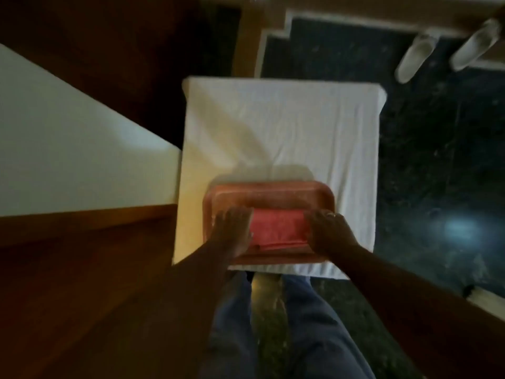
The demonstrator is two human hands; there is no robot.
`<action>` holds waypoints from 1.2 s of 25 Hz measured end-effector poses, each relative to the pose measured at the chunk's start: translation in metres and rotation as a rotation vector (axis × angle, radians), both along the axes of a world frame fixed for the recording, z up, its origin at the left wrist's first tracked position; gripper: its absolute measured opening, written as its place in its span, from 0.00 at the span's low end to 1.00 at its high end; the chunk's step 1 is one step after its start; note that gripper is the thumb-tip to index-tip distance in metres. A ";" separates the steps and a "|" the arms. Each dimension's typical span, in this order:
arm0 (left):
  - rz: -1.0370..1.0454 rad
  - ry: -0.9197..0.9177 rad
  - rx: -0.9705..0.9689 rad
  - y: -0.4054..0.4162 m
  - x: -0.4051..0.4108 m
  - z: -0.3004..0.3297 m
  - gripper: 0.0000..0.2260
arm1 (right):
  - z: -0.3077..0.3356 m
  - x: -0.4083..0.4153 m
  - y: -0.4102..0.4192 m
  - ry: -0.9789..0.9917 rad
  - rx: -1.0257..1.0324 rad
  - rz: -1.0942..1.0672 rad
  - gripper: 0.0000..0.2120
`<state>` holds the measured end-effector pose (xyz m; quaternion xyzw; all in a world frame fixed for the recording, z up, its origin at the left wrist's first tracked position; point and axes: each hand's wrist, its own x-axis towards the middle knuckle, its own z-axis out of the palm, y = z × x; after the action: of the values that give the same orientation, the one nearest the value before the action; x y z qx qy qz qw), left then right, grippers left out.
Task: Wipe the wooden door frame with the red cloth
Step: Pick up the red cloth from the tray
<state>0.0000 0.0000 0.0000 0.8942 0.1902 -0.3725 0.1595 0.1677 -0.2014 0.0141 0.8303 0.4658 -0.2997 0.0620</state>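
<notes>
A folded red cloth [278, 227] lies in an orange tray [269, 194] on a small table covered with a white sheet [287, 127]. My left hand [233, 231] rests flat on the cloth's left end, fingers spread. My right hand [329, 231] lies over the cloth's right end; a ring shows on one finger. I cannot tell whether either hand grips the cloth. Wooden door frame [248, 39] stands at the top, past the table. The picture is blurred.
Dark wooden door panels [82, 283] fill the left side, with a white wall [68, 146] between them. The floor [437, 173] is dark speckled stone. A pair of white slippers [448, 50] lies at the top right. My legs in blue trousers [300, 337] are below.
</notes>
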 end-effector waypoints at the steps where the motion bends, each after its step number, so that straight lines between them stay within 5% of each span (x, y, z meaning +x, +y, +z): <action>1: -0.009 -0.024 -0.031 -0.004 0.006 -0.020 0.33 | -0.021 0.005 0.004 -0.002 -0.014 0.019 0.22; 5: -0.052 -0.288 -0.051 -0.014 0.037 -0.082 0.33 | -0.077 0.026 0.019 0.029 -0.006 -0.061 0.23; 9: -0.169 -0.268 -0.086 -0.010 0.052 -0.083 0.21 | -0.073 0.018 0.009 0.269 -0.056 -0.124 0.15; 12: 0.095 -0.087 -0.376 0.015 0.045 -0.031 0.11 | -0.023 0.012 0.001 0.604 -0.020 -0.562 0.10; 15: 0.353 -0.055 -0.578 0.041 0.033 0.043 0.16 | 0.048 0.010 -0.008 0.816 0.125 -0.829 0.12; 20: 1.251 -0.447 -1.119 0.052 0.002 0.167 0.21 | 0.162 0.006 0.001 1.025 0.472 -1.154 0.23; 22: 1.398 -0.565 -1.230 0.045 -0.012 0.206 0.24 | 0.191 -0.001 0.020 1.128 0.499 -1.110 0.22; 27: 1.650 -0.995 -0.612 0.035 -0.069 0.294 0.14 | 0.264 -0.029 0.104 0.829 0.629 -0.671 0.12; 30: 1.664 -1.269 -0.405 0.051 -0.135 0.375 0.16 | 0.334 -0.064 0.164 0.867 0.831 -0.421 0.11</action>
<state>-0.1346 0.0509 0.3754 0.4705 0.5579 0.3630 0.5793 0.1038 -0.0371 0.3479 0.6622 0.3527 -0.4086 -0.5198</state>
